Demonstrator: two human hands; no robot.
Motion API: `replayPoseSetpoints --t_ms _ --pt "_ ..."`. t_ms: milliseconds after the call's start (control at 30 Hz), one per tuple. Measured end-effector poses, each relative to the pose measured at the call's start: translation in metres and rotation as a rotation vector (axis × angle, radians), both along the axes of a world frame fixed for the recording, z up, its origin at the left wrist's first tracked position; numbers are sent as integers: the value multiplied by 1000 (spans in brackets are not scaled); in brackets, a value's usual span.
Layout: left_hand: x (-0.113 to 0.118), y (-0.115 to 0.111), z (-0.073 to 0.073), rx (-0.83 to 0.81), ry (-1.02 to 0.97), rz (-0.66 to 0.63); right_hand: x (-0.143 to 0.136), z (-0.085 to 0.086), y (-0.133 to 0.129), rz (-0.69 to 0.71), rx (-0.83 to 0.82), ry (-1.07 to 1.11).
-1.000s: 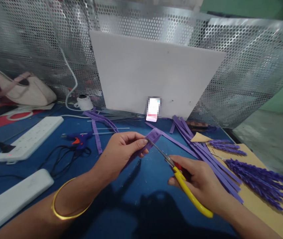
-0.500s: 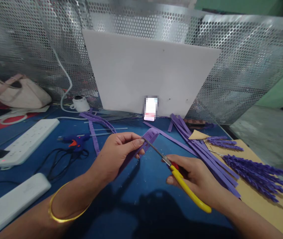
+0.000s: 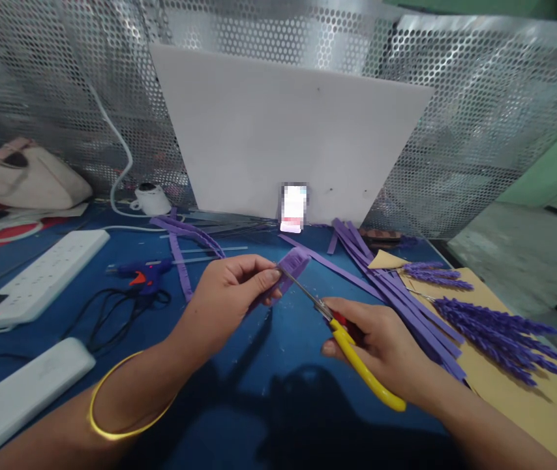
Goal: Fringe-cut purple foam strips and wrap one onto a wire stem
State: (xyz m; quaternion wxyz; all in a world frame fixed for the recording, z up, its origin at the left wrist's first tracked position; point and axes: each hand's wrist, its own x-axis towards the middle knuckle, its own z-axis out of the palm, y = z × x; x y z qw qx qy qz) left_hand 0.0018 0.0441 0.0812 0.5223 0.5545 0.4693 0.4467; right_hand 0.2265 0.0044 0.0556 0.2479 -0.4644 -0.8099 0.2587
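Observation:
Between thumb and fingers, my left hand pinches a folded purple strip above the middle of the blue table. My right hand is closed around yellow-handled pliers, with a bit of red showing near the pivot. Their long thin metal jaws point up and left, and the tips touch or nearly touch the strip beside my left thumb. Whether the jaws grip the strip cannot be made out. Part of the strip is hidden behind my left fingers.
Purple strips and purple flower sprigs lie on the right, the sprigs over tan paper. At the left are a blue glue gun, a power strip and a white bar. A lit phone leans against a white board.
The whole view has shifted slightly, so most things appear a little further left and higher. Both hands keep their grips, with the pliers still at the strip.

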Motion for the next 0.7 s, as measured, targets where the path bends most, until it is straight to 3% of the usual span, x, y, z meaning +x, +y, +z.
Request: replayPoseSetpoints --t_ms 533,700 --pt "-1 5 -3 -192 -194 -47 7 -8 2 39 -175 138" --pt "-1 5 -6 -143 -190 -23 3 -4 2 0 -49 33"
